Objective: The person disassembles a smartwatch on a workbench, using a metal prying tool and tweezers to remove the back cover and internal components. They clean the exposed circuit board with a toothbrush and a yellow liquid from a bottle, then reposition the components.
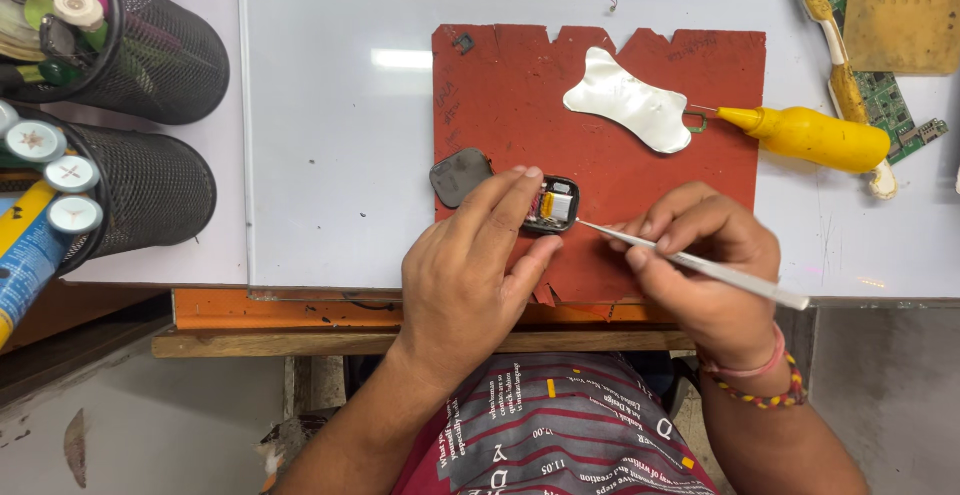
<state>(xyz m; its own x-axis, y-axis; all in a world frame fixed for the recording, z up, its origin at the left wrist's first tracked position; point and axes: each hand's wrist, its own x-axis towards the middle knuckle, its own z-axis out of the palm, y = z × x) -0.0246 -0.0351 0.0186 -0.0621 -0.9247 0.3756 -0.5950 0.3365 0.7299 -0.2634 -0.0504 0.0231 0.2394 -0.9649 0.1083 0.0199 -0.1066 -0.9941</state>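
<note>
My left hand point(470, 265) pinches a small black opened device point(552, 207) on a red mat point(620, 165), with finger and thumb at its edges. Inside the device shows a small yellow and white part. My right hand point(700, 255) grips thin metal tweezers point(690, 263) whose tip points at the right edge of the device. A dark grey back cover point(459, 175) lies on the mat's left edge, just above my left hand.
A thin silver metal pry sheet point(630, 103) lies on the mat. At right are a yellow squeeze bottle point(815, 137), a brush point(838, 65) and a green circuit board point(885, 100). Two black mesh tool holders point(160, 115) stand at the left.
</note>
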